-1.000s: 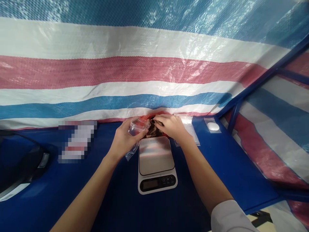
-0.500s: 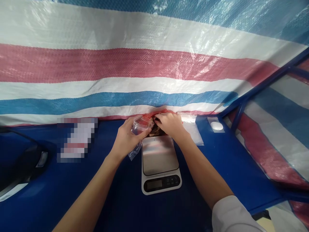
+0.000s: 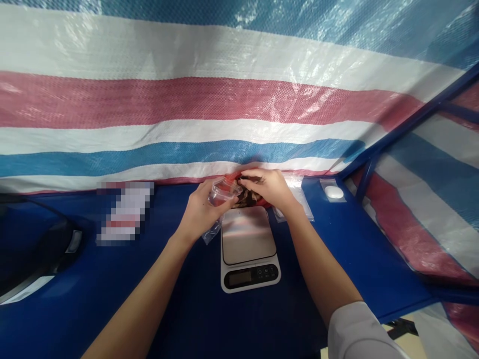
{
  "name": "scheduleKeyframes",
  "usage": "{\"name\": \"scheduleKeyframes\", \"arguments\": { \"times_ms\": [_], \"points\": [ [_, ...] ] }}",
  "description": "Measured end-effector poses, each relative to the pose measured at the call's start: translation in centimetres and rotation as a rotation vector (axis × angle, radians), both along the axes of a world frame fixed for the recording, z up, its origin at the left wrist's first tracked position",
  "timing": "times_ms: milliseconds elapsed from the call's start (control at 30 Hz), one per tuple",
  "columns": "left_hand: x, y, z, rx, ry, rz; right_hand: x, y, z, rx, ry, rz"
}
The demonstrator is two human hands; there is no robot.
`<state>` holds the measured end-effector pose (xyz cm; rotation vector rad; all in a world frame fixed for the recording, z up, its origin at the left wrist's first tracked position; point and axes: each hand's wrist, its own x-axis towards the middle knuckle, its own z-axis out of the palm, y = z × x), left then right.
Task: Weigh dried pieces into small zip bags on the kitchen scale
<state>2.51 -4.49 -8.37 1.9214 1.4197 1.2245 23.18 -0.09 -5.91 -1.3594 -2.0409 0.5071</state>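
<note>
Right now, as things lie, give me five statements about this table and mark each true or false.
1. The left hand holds a clear plastic bag. True.
2. A white scale lies on the blue table. True.
3. The right hand presses the scale's buttons. False: it is at the brown pieces beyond the scale.
4. The white oval object lies left of the scale. False: it lies to the right.
5. Striped sheeting hangs behind the table. True.

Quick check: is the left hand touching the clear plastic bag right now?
Touching. The head view shows the left hand holding the clear plastic bag, with the thumb lying across its front and a lower corner sticking out below the hand.
</note>
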Motion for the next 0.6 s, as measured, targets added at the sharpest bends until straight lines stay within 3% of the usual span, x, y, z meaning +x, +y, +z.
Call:
{"name": "scheduleKeyframes", "arguments": {
  "times_ms": [100, 233, 433, 600],
  "points": [
    [0.2, -0.2, 0.1, -0.012, 0.006, -0.037, 0.3, -0.7, 0.7, -0.025, 0.194, 0.128],
    [0.7, -0.5, 0.5, -0.008, 0.012, -0.098, 0.3, -1.8, 1.7, -0.033, 0.289, 0.232],
    [1.5, -1.0, 1.0, 0.036, 0.013, -0.167, -0.3, -3.1, 2.9, -0.009, 0.163, 0.372],
    [1.6, -1.2, 1.0, 0.052, -0.004, -0.218, -0.4, -3.5, 3.5, 0.019, 0.042, 0.404]
  ]
}}
